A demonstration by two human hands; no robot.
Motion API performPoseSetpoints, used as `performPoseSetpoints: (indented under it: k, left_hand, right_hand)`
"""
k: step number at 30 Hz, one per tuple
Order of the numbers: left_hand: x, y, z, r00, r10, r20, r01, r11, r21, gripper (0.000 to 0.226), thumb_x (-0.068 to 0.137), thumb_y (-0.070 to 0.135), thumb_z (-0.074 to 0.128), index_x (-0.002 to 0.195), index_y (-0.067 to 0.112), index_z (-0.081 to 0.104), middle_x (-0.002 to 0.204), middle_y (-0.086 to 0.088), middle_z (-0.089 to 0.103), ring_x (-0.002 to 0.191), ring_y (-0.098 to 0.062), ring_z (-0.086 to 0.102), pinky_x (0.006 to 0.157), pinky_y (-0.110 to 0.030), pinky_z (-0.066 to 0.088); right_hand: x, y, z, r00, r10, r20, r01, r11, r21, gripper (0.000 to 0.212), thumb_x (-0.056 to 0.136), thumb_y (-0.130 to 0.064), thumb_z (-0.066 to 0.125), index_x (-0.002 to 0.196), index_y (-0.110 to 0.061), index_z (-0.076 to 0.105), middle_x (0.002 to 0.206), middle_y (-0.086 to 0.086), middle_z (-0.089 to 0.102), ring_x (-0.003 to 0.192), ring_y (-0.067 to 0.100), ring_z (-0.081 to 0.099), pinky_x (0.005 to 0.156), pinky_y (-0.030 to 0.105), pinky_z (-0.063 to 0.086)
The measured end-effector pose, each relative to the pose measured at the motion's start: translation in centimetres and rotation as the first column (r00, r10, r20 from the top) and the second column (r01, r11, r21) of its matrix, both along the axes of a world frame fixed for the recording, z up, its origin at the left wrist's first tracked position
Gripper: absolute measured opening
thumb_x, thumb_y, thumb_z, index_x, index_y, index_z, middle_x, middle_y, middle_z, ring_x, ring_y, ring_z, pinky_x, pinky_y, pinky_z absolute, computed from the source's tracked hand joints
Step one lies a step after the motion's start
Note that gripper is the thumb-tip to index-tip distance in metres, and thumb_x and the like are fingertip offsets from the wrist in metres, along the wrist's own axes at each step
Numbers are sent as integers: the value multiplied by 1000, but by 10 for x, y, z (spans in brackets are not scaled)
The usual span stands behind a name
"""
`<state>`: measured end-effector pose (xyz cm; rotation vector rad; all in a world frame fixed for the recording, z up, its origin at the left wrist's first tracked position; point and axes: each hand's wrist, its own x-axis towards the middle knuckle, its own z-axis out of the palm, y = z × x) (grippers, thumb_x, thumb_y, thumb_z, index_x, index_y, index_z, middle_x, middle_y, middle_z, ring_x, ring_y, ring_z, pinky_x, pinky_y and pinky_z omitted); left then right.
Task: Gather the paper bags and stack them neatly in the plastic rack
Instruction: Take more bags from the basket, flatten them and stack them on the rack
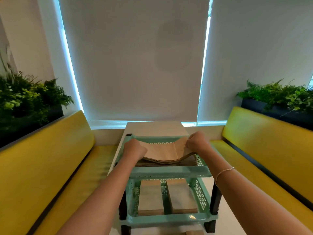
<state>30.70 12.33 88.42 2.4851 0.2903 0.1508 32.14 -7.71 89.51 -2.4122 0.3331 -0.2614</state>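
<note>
Mid-frame, both hands grip a sagging sheaf of flat brown paper bags [162,152]: left hand [133,149] curled round one end, right hand [196,143] pinching the other, over the mint lattice plastic rack [169,173]'s top tray. Two stacks [167,195] fill the lower tray.

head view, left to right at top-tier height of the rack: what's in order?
left planter → left yellow bench → left hand → paper bags held over the rack's top tier → right hand → right yellow bench → right planter
</note>
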Motion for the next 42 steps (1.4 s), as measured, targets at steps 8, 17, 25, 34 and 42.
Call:
performPoseSetpoints:
  k: [8, 17, 25, 34, 42]
  left_hand:
    - [3, -9, -6, 986, -64, -156, 96, 974, 205, 19, 90, 19, 50, 76, 7, 48, 69, -3, 46, 59, -13, 43, 46, -22, 30]
    - [2, -13, -4, 964, -152, -220, 226, 901, 370, 47, 96, 39, 43, 124, 2, 54, 127, -15, 56, 115, -28, 53, 91, -31, 41]
    - [-19, -12, 14, 973, -136, -188, 145, 989, 34, 93, 87, 43, 62, 148, -2, 7, 150, -20, 29, 135, -34, 34, 109, -37, 33]
    - [-125, -26, -7, 923, -310, 230, 367, 888, -276, 27, 87, 33, 64, 111, 22, 57, 106, 5, 63, 88, -11, 58, 71, -21, 45]
    - [-192, -21, -155, 824, -368, -431, 378, 924, -67, 44, 90, 31, 59, 129, 13, 49, 128, -6, 54, 115, -21, 53, 92, -28, 43]
  right_hand:
    - [-5, 2, -11, 999, -24, -39, 20, 994, -110, 7, 86, -7, 52, 79, -6, 53, 65, 2, 45, 67, 17, 50, 51, 23, 36]
    - [-11, 6, -15, 995, -77, -57, 69, 989, -133, 29, 89, -8, 52, 62, -12, 42, 66, 3, 45, 73, 19, 50, 68, 28, 43]
    - [-39, 4, -6, 993, -54, 104, 62, 995, -75, 38, 92, -28, 54, 123, -6, 50, 117, 13, 59, 109, 30, 54, 83, 34, 44]
    - [-175, -1, -67, 997, 53, 58, -54, 998, 17, 28, 89, -25, 62, 115, -14, 65, 111, 2, 67, 86, 11, 59, 67, 18, 49]
    - [-223, -8, -188, 896, -86, -436, 99, 995, 7, 52, 88, -33, 60, 130, -5, 45, 123, 11, 58, 110, 25, 56, 87, 31, 47]
